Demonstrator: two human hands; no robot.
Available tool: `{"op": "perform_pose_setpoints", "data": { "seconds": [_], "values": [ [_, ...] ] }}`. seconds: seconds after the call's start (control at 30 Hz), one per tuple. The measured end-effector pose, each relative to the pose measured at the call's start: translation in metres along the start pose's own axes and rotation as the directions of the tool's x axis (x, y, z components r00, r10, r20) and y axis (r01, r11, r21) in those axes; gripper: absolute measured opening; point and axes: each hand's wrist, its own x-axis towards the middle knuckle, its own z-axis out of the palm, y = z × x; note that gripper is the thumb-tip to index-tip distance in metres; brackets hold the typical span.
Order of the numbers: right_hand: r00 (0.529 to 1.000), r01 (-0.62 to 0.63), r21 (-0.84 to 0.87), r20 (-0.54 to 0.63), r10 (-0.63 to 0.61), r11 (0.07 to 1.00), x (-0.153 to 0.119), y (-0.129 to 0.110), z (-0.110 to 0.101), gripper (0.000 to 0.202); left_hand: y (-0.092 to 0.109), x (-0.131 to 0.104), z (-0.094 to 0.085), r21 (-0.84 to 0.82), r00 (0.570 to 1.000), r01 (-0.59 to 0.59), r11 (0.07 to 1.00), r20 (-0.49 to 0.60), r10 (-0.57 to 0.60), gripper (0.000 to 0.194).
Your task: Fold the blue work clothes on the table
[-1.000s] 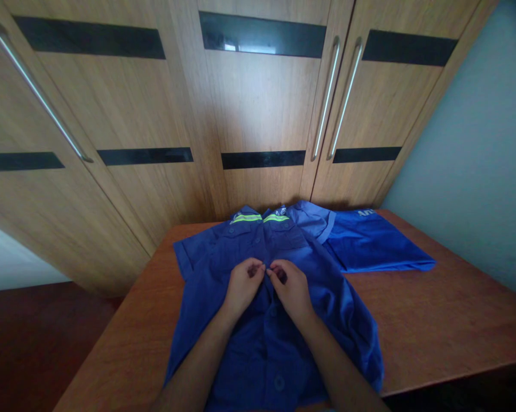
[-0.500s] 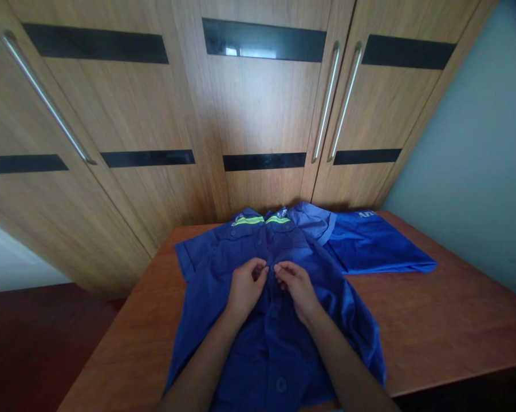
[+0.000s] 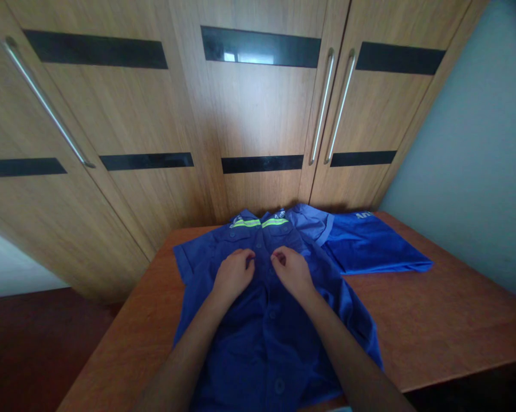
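A dark blue short-sleeved button-up shirt [image 3: 240, 343] lies front up, its collar at the far end, with yellow-green reflective strips across the chest. Over its left front, beside the button placket, my left hand [image 3: 235, 273] has its thumb and fingers curled together. My right hand [image 3: 292, 272] is pinched just across the placket, close to a button [image 3: 271, 270]. Whether either set of fingertips grips cloth is hidden. Lower buttons [image 3: 279, 386] show along the placket between my forearms.
A folded bright blue garment [image 3: 369, 246] with white lettering lies at the right, partly by the shirt's right sleeve [image 3: 311, 222]. Both rest on a brown wooden table [image 3: 446, 320]. Behind stands a wooden wardrobe [image 3: 258, 109] with metal handles; a pale wall [image 3: 468, 171] is at right.
My hands have moved apart from the button where they nearly met, the left one leftward and both slightly up the shirt. The view has shifted a little.
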Motion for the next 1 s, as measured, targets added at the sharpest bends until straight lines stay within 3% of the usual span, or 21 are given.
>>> {"op": "perform_pose_setpoints", "data": {
  "seconds": [0.1, 0.23, 0.47, 0.63, 0.77, 1.0],
  "values": [
    [0.998, 0.003, -0.133, 0.063, 0.006, 0.991, 0.028, -0.007, 0.002, 0.017, -0.004, 0.027, 0.002, 0.02, 1.0, 0.016, 1.0, 0.002, -0.016, 0.025],
    [0.988, -0.04, -0.181, 0.141, 0.066, 0.983, 0.052, -0.001, 0.02, 0.013, -0.008, 0.056, 0.02, 0.036, 0.999, 0.044, 0.998, 0.031, -0.045, 0.02],
    [0.975, -0.038, -0.148, 0.212, 0.069, 0.988, 0.043, 0.011, 0.036, 0.021, -0.02, 0.062, 0.046, 0.014, 0.993, 0.094, 0.995, 0.074, -0.095, 0.017],
    [0.974, -0.065, 0.011, 0.22, 0.061, 0.998, 0.039, 0.025, 0.029, 0.019, -0.029, 0.05, 0.042, -0.06, 0.993, 0.118, 0.991, 0.032, -0.116, 0.013],
    [0.98, -0.153, 0.189, 0.155, 0.124, 0.97, 0.039, 0.038, 0.029, 0.014, -0.034, 0.041, 0.04, -0.183, 0.992, 0.117, 0.976, -0.029, -0.125, 0.015],
    [0.962, -0.263, 0.559, 0.097, 0.254, 0.786, 0.034, 0.034, 0.029, 0.03, -0.037, 0.042, 0.044, -0.478, 0.99, 0.064, 0.876, -0.08, -0.117, 0.011]
  ]
}}
